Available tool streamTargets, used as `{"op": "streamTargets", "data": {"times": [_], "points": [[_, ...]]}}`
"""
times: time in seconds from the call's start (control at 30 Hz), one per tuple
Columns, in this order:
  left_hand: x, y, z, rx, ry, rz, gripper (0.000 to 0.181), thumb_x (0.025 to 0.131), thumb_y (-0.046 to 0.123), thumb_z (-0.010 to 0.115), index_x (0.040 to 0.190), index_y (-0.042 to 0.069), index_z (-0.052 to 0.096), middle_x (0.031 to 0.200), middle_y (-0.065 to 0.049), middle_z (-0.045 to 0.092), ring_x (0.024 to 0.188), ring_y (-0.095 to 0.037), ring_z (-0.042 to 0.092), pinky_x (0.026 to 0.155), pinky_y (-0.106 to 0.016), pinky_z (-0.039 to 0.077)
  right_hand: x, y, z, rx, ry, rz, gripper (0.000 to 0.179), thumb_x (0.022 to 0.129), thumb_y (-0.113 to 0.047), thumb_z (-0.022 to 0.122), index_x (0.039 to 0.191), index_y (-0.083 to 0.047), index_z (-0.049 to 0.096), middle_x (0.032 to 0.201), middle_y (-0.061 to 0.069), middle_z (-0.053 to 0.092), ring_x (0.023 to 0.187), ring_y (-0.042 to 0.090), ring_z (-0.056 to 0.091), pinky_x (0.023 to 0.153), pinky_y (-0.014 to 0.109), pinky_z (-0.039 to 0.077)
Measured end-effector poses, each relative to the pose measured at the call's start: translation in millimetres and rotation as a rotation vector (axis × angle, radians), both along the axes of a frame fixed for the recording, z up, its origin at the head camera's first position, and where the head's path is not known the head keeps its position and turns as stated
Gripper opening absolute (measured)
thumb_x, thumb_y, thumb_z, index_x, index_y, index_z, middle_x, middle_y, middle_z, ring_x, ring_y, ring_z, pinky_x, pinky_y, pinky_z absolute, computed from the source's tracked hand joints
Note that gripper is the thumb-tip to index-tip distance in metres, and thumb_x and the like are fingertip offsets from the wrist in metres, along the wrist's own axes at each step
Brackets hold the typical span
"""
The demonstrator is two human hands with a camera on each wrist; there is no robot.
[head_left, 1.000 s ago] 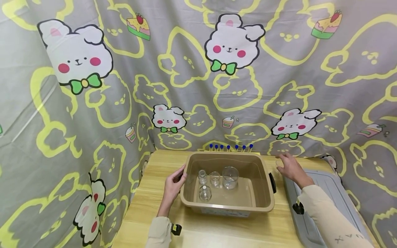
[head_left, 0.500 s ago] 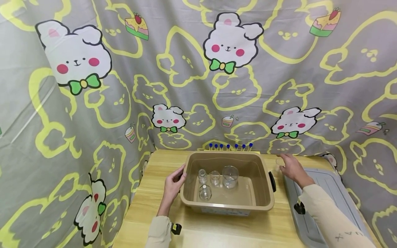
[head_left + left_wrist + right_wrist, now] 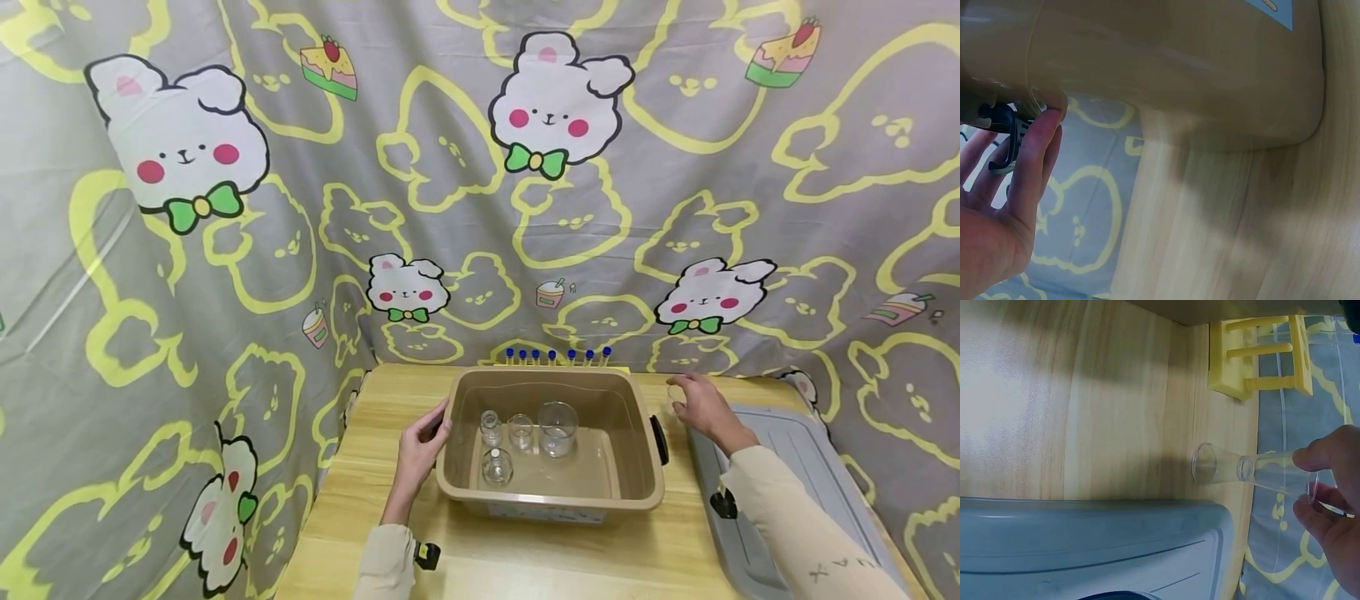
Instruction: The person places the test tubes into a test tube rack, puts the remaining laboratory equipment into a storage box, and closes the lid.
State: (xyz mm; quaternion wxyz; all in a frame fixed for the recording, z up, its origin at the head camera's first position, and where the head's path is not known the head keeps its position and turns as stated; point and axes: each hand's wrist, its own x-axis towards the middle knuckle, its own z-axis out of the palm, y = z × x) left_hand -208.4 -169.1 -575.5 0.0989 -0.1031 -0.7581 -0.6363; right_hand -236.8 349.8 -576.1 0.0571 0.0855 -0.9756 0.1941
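Note:
A brown storage bin [image 3: 547, 502] stands mid-table. At its left end my left hand [image 3: 422, 446] holds the rim beside the black handle [image 3: 1005, 134], thumb and fingers on either side. Past the bin's right end, my right hand [image 3: 705, 410] pinches the upper rim of a clear footed glass [image 3: 1275, 472] with a narrow waist and flared foot. I cannot tell whether its foot touches the table. Inside the bin, towards the left, stand a large beaker [image 3: 557, 433], a small beaker [image 3: 520, 433], a narrow-necked clear bottle [image 3: 491, 427] and a round clear bottle with a white top [image 3: 497, 468].
A grey lid [image 3: 780, 492] lies on the table at the right, under my right forearm. Behind the bin stands a yellow rack [image 3: 1229, 359]; several blue-capped tubes [image 3: 552, 357] show above the bin's far rim. A patterned curtain [image 3: 480, 217] closes off the back and left.
My right hand has come down slightly onto the clear footed glass, and its thumb and fingers have closed on the rim. My left hand and the bin stay where they were.

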Motion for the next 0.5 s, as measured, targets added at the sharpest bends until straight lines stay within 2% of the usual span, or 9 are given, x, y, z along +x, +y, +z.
{"op": "streamTargets", "data": {"times": [0.1, 0.23, 0.37, 0.5], "points": [[0.5, 0.5, 0.8, 0.003, 0.000, -0.001, 0.038, 0.099, 0.004, 0.068, 0.137, 0.001, 0.065, 0.136, -0.019, 0.063, 0.126, -0.036, 0.060, 0.095, -0.016, 0.050, 2.0, 1.0, 3.2, -0.005, 0.000, -0.008, 0.042, 0.088, -0.001, 0.072, 0.126, 0.011, 0.061, 0.121, 0.040, 0.053, 0.104, 0.054, 0.057, 0.080, 0.064, 0.053], [0.7, 0.1, 1.7, -0.003, -0.044, 0.010, 0.038, 0.099, 0.009, 0.070, 0.137, 0.008, 0.067, 0.136, -0.012, 0.065, 0.126, -0.028, 0.060, 0.097, -0.017, 0.050, 4.3, 1.3, 12.4, -0.016, 0.015, -0.009, 0.042, 0.088, -0.001, 0.069, 0.128, 0.011, 0.061, 0.120, 0.039, 0.051, 0.092, 0.047, 0.060, 0.071, 0.058, 0.054], [0.6, -0.6, 1.4, -0.006, -0.059, 0.014, 0.037, 0.099, 0.011, 0.070, 0.136, 0.011, 0.068, 0.135, -0.010, 0.066, 0.126, -0.025, 0.061, 0.098, -0.019, 0.050, 6.7, -0.2, 25.5, -0.016, 0.055, 0.001, 0.040, 0.087, -0.001, 0.069, 0.125, 0.011, 0.062, 0.121, 0.040, 0.051, 0.095, 0.052, 0.060, 0.074, 0.062, 0.054], [0.9, -0.6, 0.6, -0.011, -0.046, 0.025, 0.036, 0.099, 0.010, 0.070, 0.135, 0.008, 0.068, 0.133, -0.013, 0.066, 0.124, -0.026, 0.062, 0.096, -0.018, 0.051, 7.3, -1.3, 37.1, -0.008, 0.121, 0.026, 0.040, 0.085, 0.001, 0.070, 0.123, 0.011, 0.063, 0.118, 0.040, 0.054, 0.095, 0.053, 0.060, 0.075, 0.062, 0.055]]}}
